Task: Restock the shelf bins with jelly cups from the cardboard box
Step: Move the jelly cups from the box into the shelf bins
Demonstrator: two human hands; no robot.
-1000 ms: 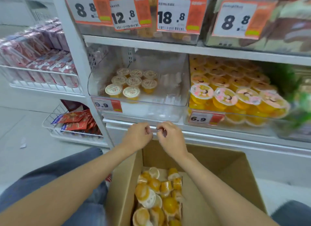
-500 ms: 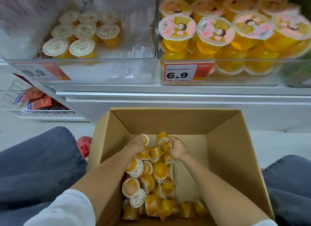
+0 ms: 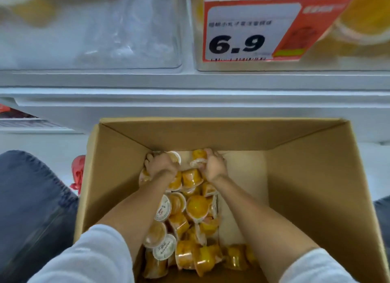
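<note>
White shop shelf [image 3: 190,82] across top, two clear bins on it: left bin [image 3: 126,29] blurred, right bin [image 3: 329,64] fronted by price tag [image 3: 251,32] reading 6.9. Cardboard box [image 3: 306,188] open below shelf, jeans [image 3: 31,198] on either side. Jelly cups [image 3: 197,206] heaped on box floor, left of middle. Left hand [image 3: 161,165] and right hand [image 3: 214,165] both at far end of heap, fingers curled round jelly cups; probably more than one each, blur hides count.

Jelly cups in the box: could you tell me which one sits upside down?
The jelly cup at the pile's centre, orange base facing up; the others show white lids or lie sideways.
</note>
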